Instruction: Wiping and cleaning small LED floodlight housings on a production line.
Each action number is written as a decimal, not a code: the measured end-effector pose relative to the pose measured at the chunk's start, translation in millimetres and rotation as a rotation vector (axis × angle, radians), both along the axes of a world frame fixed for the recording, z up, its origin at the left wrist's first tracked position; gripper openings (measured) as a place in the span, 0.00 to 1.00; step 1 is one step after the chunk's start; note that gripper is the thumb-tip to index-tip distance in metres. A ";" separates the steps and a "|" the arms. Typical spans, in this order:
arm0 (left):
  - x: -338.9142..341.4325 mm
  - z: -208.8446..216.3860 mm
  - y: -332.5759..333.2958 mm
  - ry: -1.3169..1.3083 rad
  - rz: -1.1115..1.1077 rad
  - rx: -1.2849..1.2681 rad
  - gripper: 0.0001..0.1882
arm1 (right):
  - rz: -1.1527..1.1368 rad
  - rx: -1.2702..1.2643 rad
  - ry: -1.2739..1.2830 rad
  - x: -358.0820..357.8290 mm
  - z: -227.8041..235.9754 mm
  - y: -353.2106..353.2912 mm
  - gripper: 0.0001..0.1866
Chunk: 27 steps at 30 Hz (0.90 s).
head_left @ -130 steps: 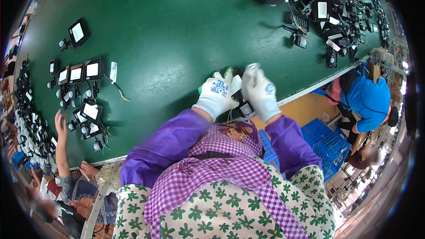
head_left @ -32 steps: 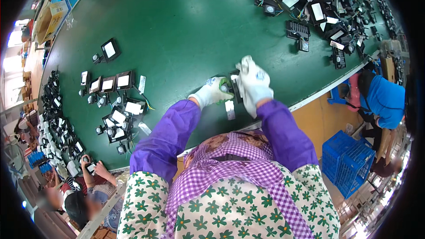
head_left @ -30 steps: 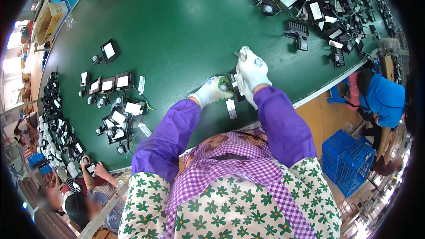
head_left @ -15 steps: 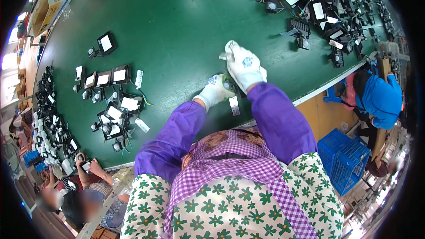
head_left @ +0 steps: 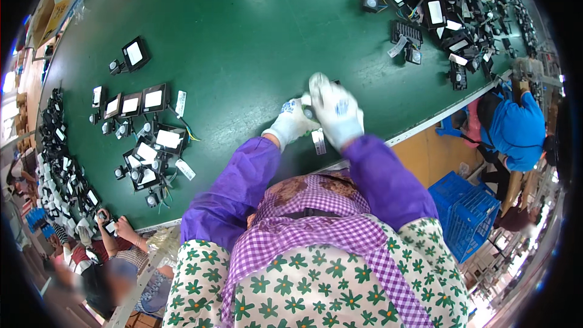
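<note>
My left hand [head_left: 291, 123], in a white work glove, is closed round a small black sensor lamp. Its round sensor head [head_left: 308, 112] shows between my two hands, and most of the body is hidden under them. A white printed tag [head_left: 319, 141] hangs on the near side, against the green table [head_left: 243, 36]. My right hand [head_left: 337, 111], also gloved, lies over the lamp's far right side, slightly blurred. Its fingers are curled in, and what they grip is hidden.
Several black sensor lamps [head_left: 153, 97] with white labels lie at left. One lamp [head_left: 135, 54] sits farther back. A big heap of lamps [head_left: 435, 15] fills the far right, with a single lamp [head_left: 407, 33] before it. People work at both sides. A blue crate [head_left: 467, 215] stands right.
My right hand has come down and closer to my left hand, over the lamp. The whitish strip by its fingertips no longer shows. The view has shifted slightly.
</note>
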<state>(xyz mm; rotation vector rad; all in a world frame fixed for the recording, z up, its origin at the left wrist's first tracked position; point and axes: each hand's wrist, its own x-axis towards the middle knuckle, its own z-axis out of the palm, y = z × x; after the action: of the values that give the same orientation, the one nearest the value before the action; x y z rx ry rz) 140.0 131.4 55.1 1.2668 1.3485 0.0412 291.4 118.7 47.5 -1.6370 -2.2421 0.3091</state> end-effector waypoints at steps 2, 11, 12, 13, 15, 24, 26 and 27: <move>-0.2 -2.9 -7.8 -0.001 0.072 -0.019 0.30 | -0.083 -0.197 -0.016 6.8 8.2 -27.4 0.14; 1.5 -8.4 -8.3 0.027 0.064 0.061 0.26 | -0.194 -0.278 0.013 -0.5 49.4 23.8 0.10; 4.6 -6.3 -8.2 0.020 0.056 0.055 0.26 | -0.126 -0.156 0.021 5.6 33.7 -12.5 0.11; 8.2 -8.6 -8.0 0.005 0.050 0.057 0.26 | -0.058 -0.034 0.024 13.2 13.8 -39.2 0.13; 3.3 -20.1 -9.5 0.118 0.006 0.170 0.27 | -0.194 -0.493 0.009 11.8 10.2 -41.2 0.16; 9.3 -13.8 -13.1 0.058 0.016 0.218 0.32 | -0.352 -0.414 0.126 16.6 21.0 67.7 0.17; 2.9 -22.3 -17.1 0.060 0.011 0.269 0.30 | -0.292 -0.283 0.130 13.3 27.9 23.7 0.16; 1.0 -24.9 -19.7 0.065 0.015 0.322 0.30 | -0.237 -0.279 -0.014 14.0 32.8 2.8 0.16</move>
<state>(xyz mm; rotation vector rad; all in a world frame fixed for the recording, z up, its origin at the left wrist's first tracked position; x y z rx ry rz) 141.0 111.6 30.2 1.5375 1.4473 0.2373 305.4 121.4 80.3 -2.0296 -2.0582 0.5689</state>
